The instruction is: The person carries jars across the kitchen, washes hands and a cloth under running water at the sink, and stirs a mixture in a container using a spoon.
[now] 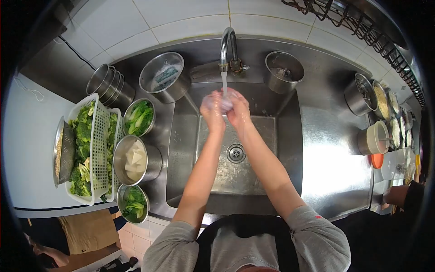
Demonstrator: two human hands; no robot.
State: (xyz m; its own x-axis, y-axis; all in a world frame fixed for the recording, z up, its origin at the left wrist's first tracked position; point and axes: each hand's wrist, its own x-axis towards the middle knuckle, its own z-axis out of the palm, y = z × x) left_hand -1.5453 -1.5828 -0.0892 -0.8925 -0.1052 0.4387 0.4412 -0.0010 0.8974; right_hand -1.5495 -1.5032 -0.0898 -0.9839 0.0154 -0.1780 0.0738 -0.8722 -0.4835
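Note:
Water runs from the curved metal faucet (pixel 228 45) down onto both my hands, which are raised over the upper part of the steel sink (pixel 290 149). Just left of the stream is my left hand (pixel 212 109), and my right hand (pixel 238 108) is just right of it. Between them sits something whitish and translucent (pixel 221 102), blurred by water and motion; I cannot make out what it is. The fingers of both hands are smeared and partly hidden. Below my hands the round drain (pixel 236 153) shows in the sink floor.
Left of the sink stand a pot with a scouring pad (pixel 172 93), bowls of greens (pixel 150 128), a pot of white pieces (pixel 154 165) and a white basket of broccoli (pixel 97 158). Another pot (pixel 281 86) stands behind right. Other people are at both lower sides.

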